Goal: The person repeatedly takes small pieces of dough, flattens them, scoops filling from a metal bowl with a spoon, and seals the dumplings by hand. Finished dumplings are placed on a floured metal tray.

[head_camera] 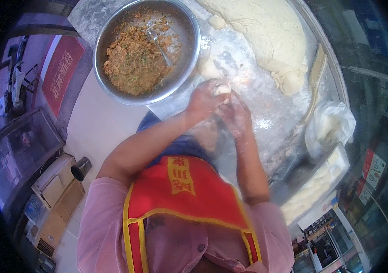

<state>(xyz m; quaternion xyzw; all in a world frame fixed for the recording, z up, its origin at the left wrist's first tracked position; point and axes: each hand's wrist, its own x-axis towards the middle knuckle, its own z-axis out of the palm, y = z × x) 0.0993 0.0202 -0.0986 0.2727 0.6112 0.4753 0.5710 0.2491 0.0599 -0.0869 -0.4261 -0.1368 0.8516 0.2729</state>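
My left hand [204, 99] and my right hand [236, 116] meet over the floured metal worktop [275, 119]. Between them is a small piece of pale dough [223, 90], cupped by the fingers of both. Flour coats my fingers, and they hide part of the dough. A flattish dough piece [209, 69] lies on the worktop just beyond my left hand. To the upper left stands a wide steel bowl [188, 37] of orange-brown minced filling [134, 65] with green flecks. A metal spoon [162, 50] rests in it.
A large dough mass [265, 30] covers the far right of the worktop, with a small dough lump [217, 22] beside it. Along the right edge lie a wooden-handled brush [317, 68] and a plastic bag [330, 124] with pale contents. A tray of dough balls [316, 186] stands nearer me.
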